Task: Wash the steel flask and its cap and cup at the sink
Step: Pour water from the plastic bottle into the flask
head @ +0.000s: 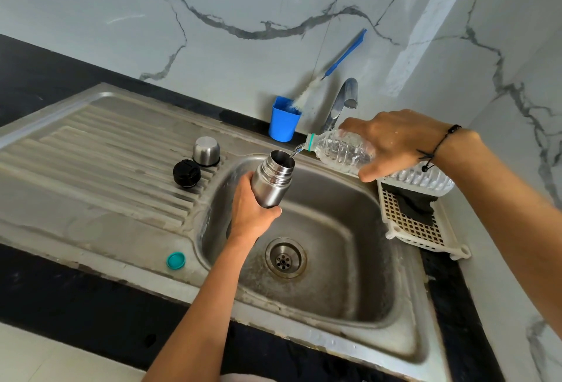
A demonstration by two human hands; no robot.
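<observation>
My left hand point(251, 208) grips the open steel flask point(272, 179) by its body and holds it tilted over the sink basin point(328, 260). My right hand point(392, 143) holds a clear plastic water bottle point(343, 150) tipped leftward, and a thin stream of water runs from its mouth into the flask's mouth. The steel cup point(206, 151) stands upside down on the ribbed drainboard point(100, 150). The black cap point(187, 172) lies just in front of it.
A blue cup point(284, 123) holding a blue-handled bottle brush point(343, 56) stands by the wall, beside the steel tap point(342, 102). A cream slotted tray point(416, 223) with a dark cloth sits right of the basin. A teal bottle lid point(175, 260) lies on the sink's front edge.
</observation>
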